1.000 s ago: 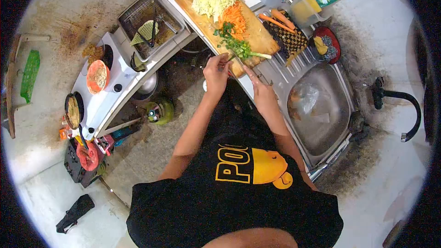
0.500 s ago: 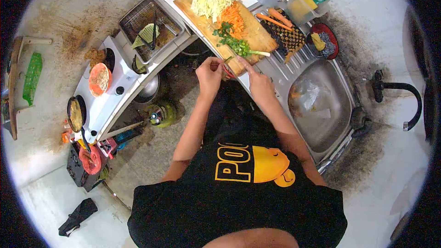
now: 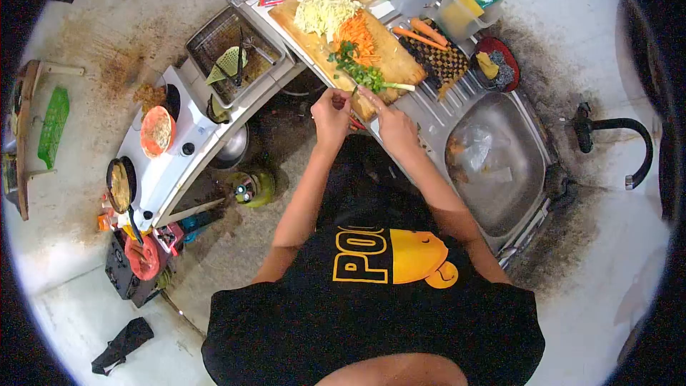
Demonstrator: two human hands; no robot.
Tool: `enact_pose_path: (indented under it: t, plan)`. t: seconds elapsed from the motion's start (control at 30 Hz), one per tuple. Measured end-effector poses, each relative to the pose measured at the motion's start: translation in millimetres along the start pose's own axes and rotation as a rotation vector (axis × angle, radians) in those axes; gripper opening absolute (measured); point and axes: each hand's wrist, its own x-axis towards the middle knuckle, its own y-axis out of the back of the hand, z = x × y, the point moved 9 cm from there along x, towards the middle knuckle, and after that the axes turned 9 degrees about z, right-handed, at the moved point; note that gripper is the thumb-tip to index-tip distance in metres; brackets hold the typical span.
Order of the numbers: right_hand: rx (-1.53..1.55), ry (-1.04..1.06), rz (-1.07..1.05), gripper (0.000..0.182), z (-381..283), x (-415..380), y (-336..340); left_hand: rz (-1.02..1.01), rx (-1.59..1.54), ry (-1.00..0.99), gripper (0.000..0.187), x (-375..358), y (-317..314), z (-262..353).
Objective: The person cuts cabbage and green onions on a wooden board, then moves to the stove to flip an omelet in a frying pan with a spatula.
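My left hand [image 3: 331,118] is closed in a pinch at the near edge of the wooden cutting board [image 3: 400,64]; what it holds is too small to tell. Beside it, my right hand [image 3: 396,129] grips a small knife [image 3: 355,91], index finger stretched forward, most of the knife hidden. Something red shows between the hands, partly covered. On the board lie shredded cabbage [image 3: 325,14], carrot strips [image 3: 359,37], dark green leaves [image 3: 346,53] and chopped green onion [image 3: 371,77] with a pale stalk.
Right of the board are whole carrots [image 3: 429,31] on a dark patterned rack, a red bowl [image 3: 506,71] and a steel sink [image 3: 500,193] with a plastic bag. At left stand a metal tray [image 3: 207,50], a stove [image 3: 161,171] with an orange bowl [image 3: 158,131], and a pan [image 3: 120,184].
The view has shifted slightly. My right hand has moved a little left, closer to my left hand; both remain at the board's near edge.
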Motion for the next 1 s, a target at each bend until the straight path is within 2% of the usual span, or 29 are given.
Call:
enact_pose_path:
  t: [0.1,0.2,0.33,0.4,0.5,0.63,0.7,0.73,0.77,0.83,0.97,1.0]
  plan:
    - [0.010,-0.042,-0.065,0.072,1.7,0.4,0.4,0.001,0.013,0.000,0.008,-0.5,6.9,0.7]
    - [0.116,-0.027,-0.029,0.068,3.8,1.5,-4.2,-0.037,0.083,0.038,0.007,-4.2,9.6,1.1]
    - [0.200,-0.004,0.022,0.066,-4.2,-1.7,12.7,0.001,-0.025,0.033,0.008,-1.0,-1.8,-9.4]
    - [0.005,0.005,-0.025,0.066,-8.8,-7.5,12.1,0.001,-0.015,-0.015,0.009,0.2,-4.8,-8.9]
    - [-0.056,-0.003,0.012,0.066,-8.4,-5.8,-3.6,-0.058,0.023,0.038,0.009,-0.3,-6.4,-9.1]
    - [-0.045,-0.011,0.012,0.067,-8.2,13.9,-9.6,-0.047,0.013,0.016,0.009,-0.9,1.7,-9.8]
    - [0.207,0.082,0.034,0.066,-5.3,16.7,-10.4,-0.032,-0.030,0.016,0.009,-0.8,2.9,-11.7]
    - [0.281,-0.034,-0.026,0.061,5.2,12.5,-6.7,-0.032,-0.034,0.031,0.010,0.3,0.1,-13.9]
    - [0.282,-0.035,-0.019,0.061,6.5,11.6,-2.5,-0.034,-0.036,0.025,0.010,3.0,-3.4,-14.0]
    - [0.478,0.092,0.199,0.055,3.4,8.1,25.7,-0.017,-0.054,0.030,0.011,4.3,-7.6,-10.7]
    - [0.576,0.151,0.328,0.052,12.2,11.4,54.7,-0.046,-0.072,-0.019,0.012,0.6,-22.4,14.9]
    - [0.561,0.035,0.243,0.052,22.8,16.1,51.0,-0.098,-0.115,-0.029,0.012,-5.8,-32.4,25.2]
